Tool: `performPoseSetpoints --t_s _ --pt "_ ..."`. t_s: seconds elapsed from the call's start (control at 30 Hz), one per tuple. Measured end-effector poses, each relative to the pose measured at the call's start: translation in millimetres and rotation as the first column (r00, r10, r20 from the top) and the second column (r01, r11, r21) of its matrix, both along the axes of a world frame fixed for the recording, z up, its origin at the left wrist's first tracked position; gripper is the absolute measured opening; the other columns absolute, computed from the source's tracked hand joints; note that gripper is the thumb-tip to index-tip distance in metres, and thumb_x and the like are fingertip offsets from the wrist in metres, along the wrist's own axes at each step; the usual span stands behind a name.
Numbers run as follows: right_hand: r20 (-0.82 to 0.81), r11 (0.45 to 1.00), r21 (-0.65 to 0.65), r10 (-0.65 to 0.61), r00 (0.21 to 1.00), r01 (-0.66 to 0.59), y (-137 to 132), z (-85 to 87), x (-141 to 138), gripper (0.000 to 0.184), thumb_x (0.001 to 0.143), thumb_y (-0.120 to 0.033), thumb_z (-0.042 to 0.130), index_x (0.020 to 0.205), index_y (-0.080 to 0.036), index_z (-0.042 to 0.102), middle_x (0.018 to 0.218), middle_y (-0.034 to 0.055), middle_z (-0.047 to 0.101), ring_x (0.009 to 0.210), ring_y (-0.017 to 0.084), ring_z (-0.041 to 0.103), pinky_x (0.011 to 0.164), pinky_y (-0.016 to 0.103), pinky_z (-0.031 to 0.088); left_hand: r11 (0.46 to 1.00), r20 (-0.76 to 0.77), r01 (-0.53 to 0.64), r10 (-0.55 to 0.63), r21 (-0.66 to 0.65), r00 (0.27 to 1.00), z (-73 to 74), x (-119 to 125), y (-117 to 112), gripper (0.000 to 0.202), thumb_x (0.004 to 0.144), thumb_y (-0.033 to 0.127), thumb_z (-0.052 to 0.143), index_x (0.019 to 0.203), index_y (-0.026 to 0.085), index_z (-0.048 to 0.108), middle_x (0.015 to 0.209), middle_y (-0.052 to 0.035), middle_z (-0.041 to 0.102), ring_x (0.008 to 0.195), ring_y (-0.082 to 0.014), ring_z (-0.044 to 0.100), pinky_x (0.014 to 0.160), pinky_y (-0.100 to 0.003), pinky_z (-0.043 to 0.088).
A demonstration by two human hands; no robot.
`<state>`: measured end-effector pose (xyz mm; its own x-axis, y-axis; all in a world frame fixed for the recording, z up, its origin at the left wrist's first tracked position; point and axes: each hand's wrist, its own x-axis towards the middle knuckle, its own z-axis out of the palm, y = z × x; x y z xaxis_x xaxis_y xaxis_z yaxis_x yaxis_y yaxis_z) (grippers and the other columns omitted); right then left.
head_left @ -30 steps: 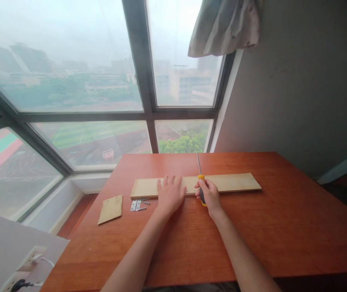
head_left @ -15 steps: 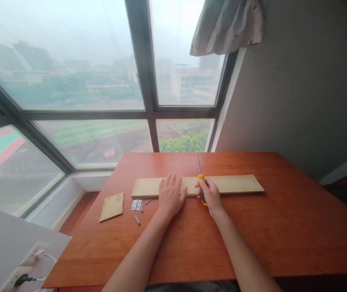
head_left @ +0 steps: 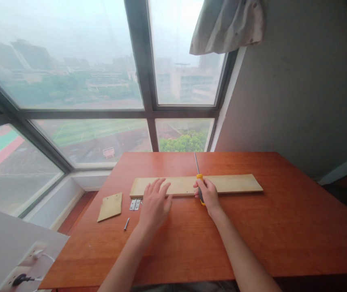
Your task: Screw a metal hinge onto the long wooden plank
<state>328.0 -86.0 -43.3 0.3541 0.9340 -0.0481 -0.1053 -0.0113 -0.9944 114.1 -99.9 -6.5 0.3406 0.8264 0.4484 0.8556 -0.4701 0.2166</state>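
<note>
A long pale wooden board [head_left: 234, 183] lies crosswise on the table. My right hand [head_left: 209, 196] is wrapped round the yellow and black handle of a screwdriver [head_left: 200, 183], its metal shaft pointing away from me over the board. Over the board's left part and near edge, my left hand [head_left: 155, 205] has its fingers apart and holds nothing. Just left of that hand lies a metal hinge [head_left: 135, 204]. One screw [head_left: 126, 224] rests nearer to me; other screws are mostly hidden by my left hand.
A small squarish wooden piece [head_left: 110, 207] lies on the left of the reddish-brown table [head_left: 267, 231]. Beyond the table's far edge stand windows [head_left: 184, 134], with a grey wall [head_left: 292, 105] to the right. Wall sockets [head_left: 27, 267] with a black plug are at lower left.
My left hand has moved left along the board, towards the hinge. The nearer screw has shifted left and turned. My right hand still grips the screwdriver, almost unmoved.
</note>
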Motion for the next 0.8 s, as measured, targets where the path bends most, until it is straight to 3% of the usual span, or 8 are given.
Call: performPoseSetpoints --t_s 0.1,0.2,0.33,0.53,0.8 --pt "0.004 1.0 0.014 0.002 1.0 -0.002 2.1 0.3 -2.6 0.043 0.078 -0.061 0.063 0.076 -0.019 0.059 0.07 0.0011 0.065 0.049 0.011 0.058 0.045 0.024 0.052 0.996 0.0 -0.079 0.079 0.051 0.997 1.1 -48.8 -3.8 0.035 0.096 0.029 0.044 0.125 0.017 0.059 0.136 -0.0143 0.059 0.131 -0.0299 0.05 0.11 -0.05 0.038" --pt "0.006 1.0 0.028 0.005 1.0 -0.005 4.4 0.4 -4.6 0.042 0.08 -0.061 0.061 0.077 -0.019 0.059 0.068 0.0005 0.064 0.05 0.011 0.058 0.047 0.024 0.053 0.972 -0.066 -0.225 0.229 0.063 0.971 -3.6 -94.9 -4.6 0.042 0.097 0.037 0.04 0.127 0.014 0.058 0.137 -0.0174 0.057 0.128 -0.033 0.052 0.108 -0.053 0.039" --pt "0.012 0.999 0.037 0.013 1.0 -0.013 4.9 0.4 -5.7 0.042 0.081 -0.061 0.06 0.076 -0.019 0.058 0.066 0.0001 0.062 0.05 0.011 0.058 0.048 0.024 0.053 0.936 -0.218 -0.352 0.341 -0.016 0.915 -16.9 -129.5 -10.0 0.055 0.098 0.046 0.032 0.13 0.009 0.058 0.14 -0.0216 0.055 0.131 -0.036 0.048 0.107 -0.055 0.038" --pt "0.033 0.999 0.026 0.025 0.999 -0.026 2.5 0.9 -5.5 0.041 0.08 -0.06 0.061 0.075 -0.02 0.058 0.059 -0.0006 0.061 0.049 0.012 0.057 0.045 0.024 0.05 0.928 -0.308 -0.36 0.315 -0.1 0.898 -35.5 -134.5 -32.1 0.067 0.096 0.054 0.033 0.147 0.012 0.045 0.157 -0.0179 0.038 0.147 -0.0359 0.029 0.115 -0.055 0.028" --pt "0.047 0.999 0.018 0.029 0.998 -0.03 0.8 3.0 -6.9 0.04 0.08 -0.06 0.061 0.075 -0.02 0.058 0.056 -0.0015 0.06 0.049 0.013 0.057 0.046 0.024 0.049 0.935 -0.32 -0.346 0.305 -0.081 0.897 -36.4 -110.3 -54.0 0.071 0.093 0.054 0.041 0.152 0.014 0.041 0.159 -0.0165 0.035 0.149 -0.0365 0.024 0.118 -0.055 0.02"
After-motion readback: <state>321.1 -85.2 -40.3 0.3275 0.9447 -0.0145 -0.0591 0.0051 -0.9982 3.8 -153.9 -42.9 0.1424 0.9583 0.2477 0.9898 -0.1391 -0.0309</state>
